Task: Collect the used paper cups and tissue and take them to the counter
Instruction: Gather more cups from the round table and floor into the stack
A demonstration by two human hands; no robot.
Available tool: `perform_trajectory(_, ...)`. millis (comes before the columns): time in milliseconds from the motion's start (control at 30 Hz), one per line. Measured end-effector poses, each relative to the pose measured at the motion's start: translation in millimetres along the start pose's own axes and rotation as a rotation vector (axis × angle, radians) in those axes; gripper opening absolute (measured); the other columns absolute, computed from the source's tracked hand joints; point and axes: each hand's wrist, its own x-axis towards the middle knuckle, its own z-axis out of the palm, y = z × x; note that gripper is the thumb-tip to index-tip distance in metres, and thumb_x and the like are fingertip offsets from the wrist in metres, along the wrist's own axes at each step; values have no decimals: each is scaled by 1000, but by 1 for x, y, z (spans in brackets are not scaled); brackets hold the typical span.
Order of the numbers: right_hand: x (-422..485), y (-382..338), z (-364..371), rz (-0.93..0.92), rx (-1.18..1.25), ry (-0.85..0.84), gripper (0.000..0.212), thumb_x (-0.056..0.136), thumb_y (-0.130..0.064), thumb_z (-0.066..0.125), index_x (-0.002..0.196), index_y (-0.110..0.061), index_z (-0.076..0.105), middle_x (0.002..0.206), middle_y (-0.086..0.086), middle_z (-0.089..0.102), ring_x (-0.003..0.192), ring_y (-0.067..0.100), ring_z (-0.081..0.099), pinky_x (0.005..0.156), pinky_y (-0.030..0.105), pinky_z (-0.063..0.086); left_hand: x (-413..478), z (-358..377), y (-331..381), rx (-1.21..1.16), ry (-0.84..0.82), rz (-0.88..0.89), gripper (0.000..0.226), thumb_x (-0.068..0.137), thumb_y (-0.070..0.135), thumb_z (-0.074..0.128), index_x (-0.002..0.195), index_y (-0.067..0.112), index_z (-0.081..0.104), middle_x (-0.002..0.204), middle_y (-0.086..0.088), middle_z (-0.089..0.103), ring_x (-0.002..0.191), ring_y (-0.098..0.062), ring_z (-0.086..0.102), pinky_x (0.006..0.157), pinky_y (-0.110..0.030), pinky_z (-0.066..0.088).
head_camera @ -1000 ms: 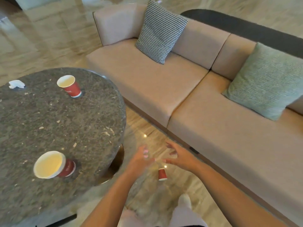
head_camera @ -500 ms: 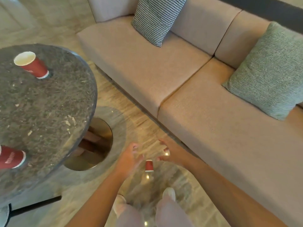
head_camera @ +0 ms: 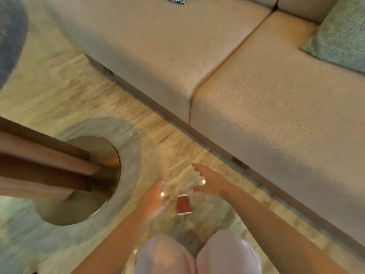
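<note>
A small red paper cup [head_camera: 183,204] lies on the shiny marble floor between my two hands. My left hand [head_camera: 155,198] hovers just to its left, fingers apart and empty. My right hand [head_camera: 210,181] is above and to the right of the cup, fingers spread, holding nothing. Neither hand touches the cup. The cups and tissue on the table top are out of view.
The beige sofa [head_camera: 246,86] runs along the right and top, its base close to my right arm. The table's wooden pedestal [head_camera: 49,161] and round metal foot [head_camera: 94,175] stand at the left. My knees [head_camera: 193,254] are bent at the bottom.
My view has dropped low toward the floor, and the table top with its cups has left the frame. Both hands have come closer to the red cup on the floor.
</note>
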Motion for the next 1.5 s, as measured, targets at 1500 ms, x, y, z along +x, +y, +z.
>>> perform_trajectory(1500,196,251,213,-309,-730,-111,74,87,-21,53,147,-24,10,146,2,36,126,22,40,98,36,38,201,213,-222,551,-131,423,67,85,36,51,142,23,18,138,0,39,123,-21,41,99,-36,37)
